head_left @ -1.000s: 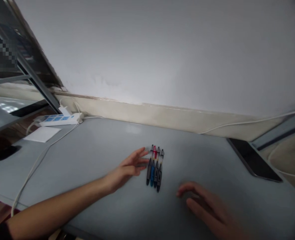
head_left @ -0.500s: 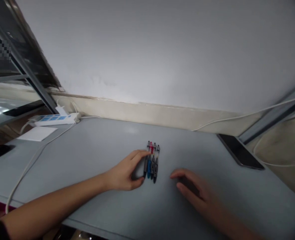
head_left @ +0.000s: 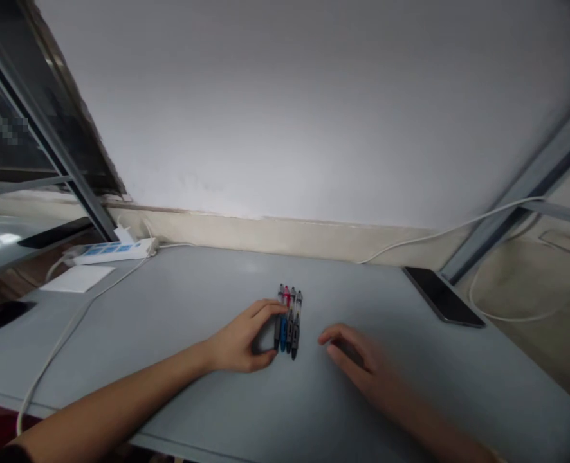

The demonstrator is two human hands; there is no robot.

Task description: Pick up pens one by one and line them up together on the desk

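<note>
Several click pens lie side by side on the grey table [head_left: 208, 411], their tips toward me. Grey and dark grips show on most of them, such as the rightmost pen [head_left: 295, 334]; one pen [head_left: 284, 334] has a blue grip and a pink upper part. My left hand [head_left: 241, 337] curves around the row's left side, thumb by the lower end of the leftmost pen and index finger reaching over the upper barrels. Its fingers are apart. To the right of the pens, my right hand [head_left: 357, 360] hovers with thumb and fingers parted, holding nothing and apart from the pens.
A dark phone or tablet [head_left: 442, 296] lies at the back right. At the back left stand a white power strip [head_left: 116, 249] and a white sheet [head_left: 77, 279]. A white cable [head_left: 67, 328] crosses the table's left side. A wall [head_left: 289, 128] rises behind.
The camera view has tilted up and shifted slightly, so everything appears moved. Both hands keep nearly the same pose beside the pens, and the pens stay in their row.
</note>
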